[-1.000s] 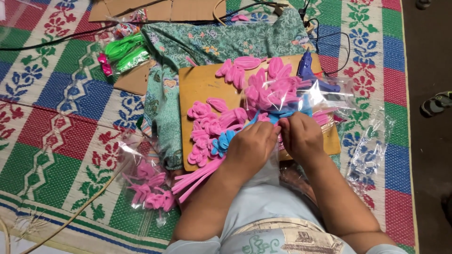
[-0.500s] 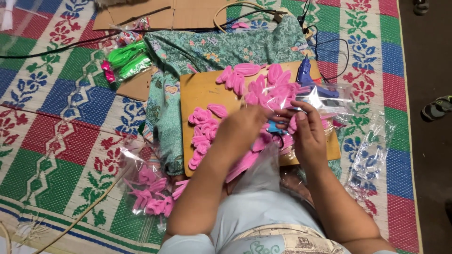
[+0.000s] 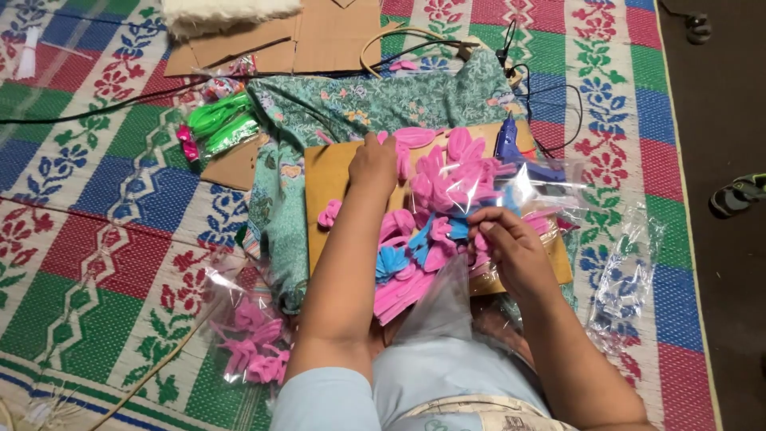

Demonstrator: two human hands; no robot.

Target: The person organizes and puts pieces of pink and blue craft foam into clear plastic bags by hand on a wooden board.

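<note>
A brown cardboard sheet [image 3: 325, 179] lies on green patterned cloth [image 3: 343, 108] and carries a heap of pink foam petals [image 3: 447, 172]. My left hand [image 3: 373, 164] reaches to the far part of the board, its fingers closed over a pink petal near the edge. My right hand [image 3: 507, 247] rests at the near right side of the heap, fingers curled around pink pieces beside a blue foam flower [image 3: 392, 262]. A clear plastic bag [image 3: 435, 307] lies between my arms. What the right fingers pinch is partly hidden.
A blue glue gun [image 3: 507, 140] lies on the board's far right corner, its black cord running back. Green scissors-like tools [image 3: 219, 120] sit at the left. A clear bag of pink foam pieces [image 3: 251, 343] lies near left, empty clear bags [image 3: 626, 279] at right. Cardboard sheets [image 3: 319, 36] lie beyond.
My left hand has stretched from the middle of the heap to the board's far edge. My right hand has stayed at the near right of the pile.
</note>
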